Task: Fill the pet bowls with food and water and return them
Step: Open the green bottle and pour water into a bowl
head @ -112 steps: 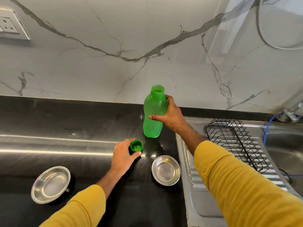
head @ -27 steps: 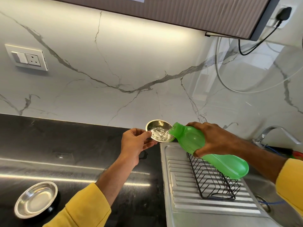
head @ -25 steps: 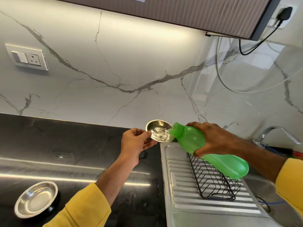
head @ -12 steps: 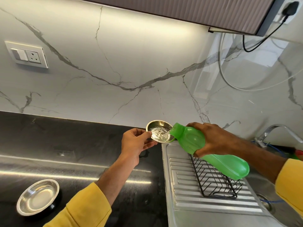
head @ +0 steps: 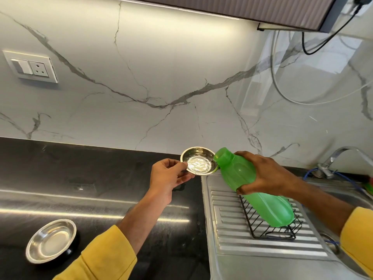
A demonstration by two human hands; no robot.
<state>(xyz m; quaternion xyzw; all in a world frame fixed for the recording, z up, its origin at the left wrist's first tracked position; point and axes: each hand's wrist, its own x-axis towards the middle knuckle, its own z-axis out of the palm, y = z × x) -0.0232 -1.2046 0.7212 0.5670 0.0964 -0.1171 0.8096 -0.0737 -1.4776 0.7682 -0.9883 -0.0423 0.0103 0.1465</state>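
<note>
My left hand (head: pixel 167 176) pinches the near rim of a small steel bowl (head: pixel 198 163) and holds it up above the counter's right end. Water glints inside the bowl. My right hand (head: pixel 266 174) grips a green plastic bottle (head: pixel 254 186), uncapped and tipped down to the left, with its mouth at the bowl's right rim. A second steel bowl (head: pixel 51 240) with nothing in it sits on the black counter (head: pixel 80 178) at the lower left. The bottle's cap is hidden.
A steel sink drainboard (head: pixel 226 249) lies to the right with a black wire rack (head: pixel 270 225) on it. A tap (head: pixel 333 158) stands at the far right. A wall socket (head: pixel 30 66) is on the marble backsplash. A cabinet hangs overhead.
Since 4.5 s ago I lifted the right bowl and tipped the bottle over it. In the last second the hands barely moved; water kept collecting in the bowl.
</note>
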